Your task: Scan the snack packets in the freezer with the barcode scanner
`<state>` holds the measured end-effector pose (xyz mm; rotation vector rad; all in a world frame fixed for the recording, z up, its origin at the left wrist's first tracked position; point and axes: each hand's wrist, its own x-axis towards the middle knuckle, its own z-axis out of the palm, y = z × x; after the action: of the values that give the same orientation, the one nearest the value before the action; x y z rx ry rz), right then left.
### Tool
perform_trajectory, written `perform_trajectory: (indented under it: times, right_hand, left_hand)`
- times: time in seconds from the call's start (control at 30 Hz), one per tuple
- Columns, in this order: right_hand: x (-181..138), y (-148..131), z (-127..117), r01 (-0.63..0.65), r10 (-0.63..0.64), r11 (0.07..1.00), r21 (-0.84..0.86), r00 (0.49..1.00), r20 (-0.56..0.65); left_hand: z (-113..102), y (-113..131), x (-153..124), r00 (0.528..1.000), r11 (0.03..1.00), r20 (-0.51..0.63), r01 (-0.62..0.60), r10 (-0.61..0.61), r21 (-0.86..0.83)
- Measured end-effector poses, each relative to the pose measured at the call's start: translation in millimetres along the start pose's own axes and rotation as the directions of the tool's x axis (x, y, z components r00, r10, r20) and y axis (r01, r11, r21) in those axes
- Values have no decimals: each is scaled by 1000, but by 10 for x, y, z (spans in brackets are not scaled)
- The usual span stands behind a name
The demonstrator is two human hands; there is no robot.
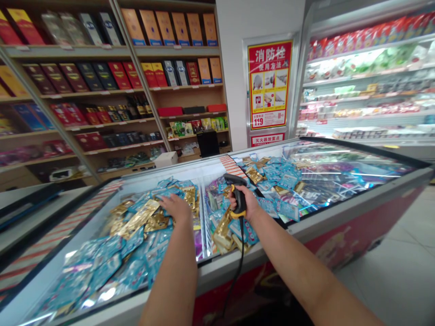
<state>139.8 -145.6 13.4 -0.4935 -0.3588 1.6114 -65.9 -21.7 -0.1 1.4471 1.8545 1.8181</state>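
Observation:
My right hand (247, 203) is wrapped round the grip of a black and yellow barcode scanner (239, 201). Its cord (240, 249) hangs down over the front of the chest freezer. My left hand (175, 207) reaches palm down over the left compartment, fingers stretched forward at the pile. Whether the fingertips touch a packet is hard to make out. Around that hand lie shiny gold packets (140, 219) and blue packets (102, 253). More gold packets (222, 233) are below the scanner, in the middle section.
The chest freezer (340, 199) has a glass top on its right, with loose blue packets (282, 172) lying on it. Behind stand shelves of boxes (98, 77). A red fire hydrant sign (270, 86) hangs on the wall beside a lit display fridge (367, 90).

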Motion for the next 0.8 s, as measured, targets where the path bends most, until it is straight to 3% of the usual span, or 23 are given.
perform_trajectory:
  times: [0.1, 0.2, 0.3, 0.37, 0.43, 0.5, 0.53, 0.63, 0.8]
  right_hand:
    - [-7, -18, 8, 47, -47, 997, 58, 999, 3]
    - [-5, -32, 3, 88, -87, 991, 99, 996, -21]
    - [3, -35, -16, 113, -111, 987, 115, 994, -22]
    - [8, -33, -28, 119, -118, 987, 112, 993, -20]
    - [9, -30, -33, 119, -118, 987, 108, 993, -24]
    - [9, -28, -30, 120, -117, 987, 110, 993, -34]
    - [9, -29, -27, 120, -116, 986, 112, 992, -39]
    - [17, -30, -19, 121, -117, 986, 111, 992, -45]
    - [49, -24, -39, 126, -122, 987, 101, 992, -43]
  left_hand:
    - [-54, 111, -62, 993, 992, -39, 112, -114, -56]
    - [-65, 179, -109, 1000, 995, -24, -17, 15, -97]
    - [-7, 224, -197, 972, 977, 192, -98, 135, -192]
    - [57, 261, -303, 892, 966, 442, 29, 91, -258]
    - [121, 310, -427, 744, 917, 667, 280, -21, -283]
    - [166, 367, -524, 595, 804, 795, 528, -121, -273]
    - [181, 397, -552, 544, 739, 823, 619, -162, -264]
    - [203, 469, -556, 468, 609, 846, 757, -255, -236]
    - [236, 506, -491, 333, 545, 908, 825, -253, -151]
